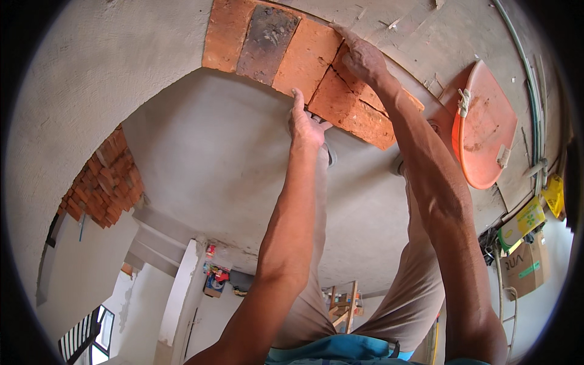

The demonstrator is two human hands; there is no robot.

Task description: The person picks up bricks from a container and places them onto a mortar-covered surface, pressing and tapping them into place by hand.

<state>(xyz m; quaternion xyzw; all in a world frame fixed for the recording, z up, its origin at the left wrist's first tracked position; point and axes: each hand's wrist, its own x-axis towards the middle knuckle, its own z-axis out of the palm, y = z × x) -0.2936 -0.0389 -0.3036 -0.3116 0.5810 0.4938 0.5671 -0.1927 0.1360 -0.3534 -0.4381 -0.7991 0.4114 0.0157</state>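
At upper centre of the frame, the left hand [304, 125] presses flat-fingered against the near edge of a row of rough orange clay bricks [307, 58]; the right hand [362, 58] lies spread on the cracked end brick [353, 106]. Grey plastered wall [201, 152] surrounds them; an orange plastic basin [483, 131] sits right.

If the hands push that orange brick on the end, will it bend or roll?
Probably neither. The end brick is a blocky clay slab with flat faces, so it should stay stiff and slide rather than roll. It looks heavy for its size; the left hand presses its edge and the right hand its top. A dark crack crosses it, so it might split.
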